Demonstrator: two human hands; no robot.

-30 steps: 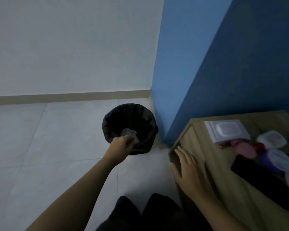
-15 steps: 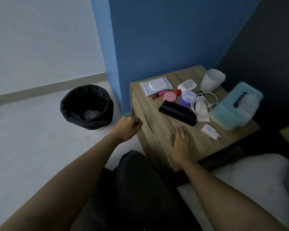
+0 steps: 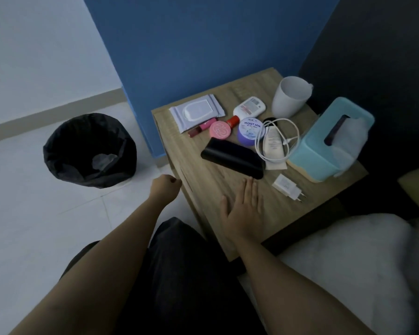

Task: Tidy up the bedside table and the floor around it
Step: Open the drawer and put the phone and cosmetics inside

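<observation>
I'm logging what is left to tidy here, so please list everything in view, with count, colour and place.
bin: 1, black liner, on the floor left of the table; a clear crumpled wrapper inside
bedside table: 1, light wood, against the blue wall
wipes pack: 1, pale, table's back left
lip tint: 1, pink, beside the wipes
compact: 1, pink, round, centre
jar: 1, purple, white lid, centre
white bottle: 1, lying behind the jar
cup: 1, white, back right
cable: 1, white, looped around a cream tube
tissue box: 1, teal, right edge
black case: 1, centre front
charger plug: 1, white, front right
left hand: fisted, at the table's left edge
right hand: flat on the tabletop
</observation>
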